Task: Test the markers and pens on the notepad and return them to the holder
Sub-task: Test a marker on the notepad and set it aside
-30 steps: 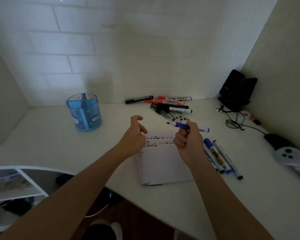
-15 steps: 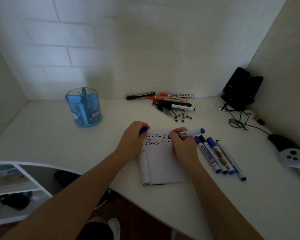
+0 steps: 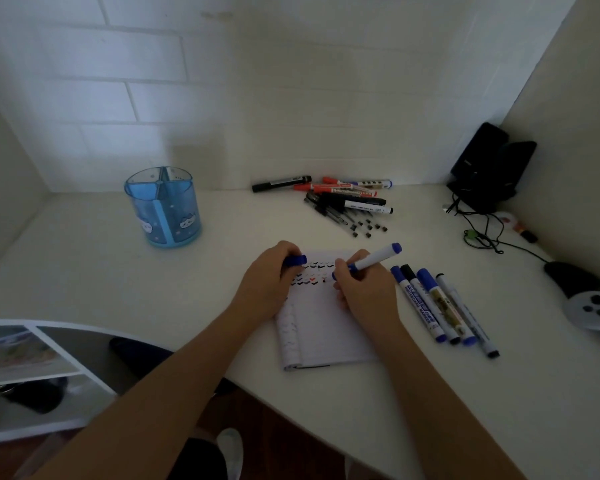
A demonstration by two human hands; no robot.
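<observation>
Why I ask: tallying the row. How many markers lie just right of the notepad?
4, side by side right of the notepad: blue-capped marker nearest, black-capped marker, thicker blue marker, thin marker outermost. None looks hidden.

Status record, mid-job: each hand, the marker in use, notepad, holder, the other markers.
left hand: holds blue cap at the top left of the notepad
right hand: grips blue marker, tip on the page
notepad: rows of small test marks near its top
holder: upright, back left, nothing sticking out
four markers: side by side, right of notepad
pile: markers and pens near the back wall
</observation>
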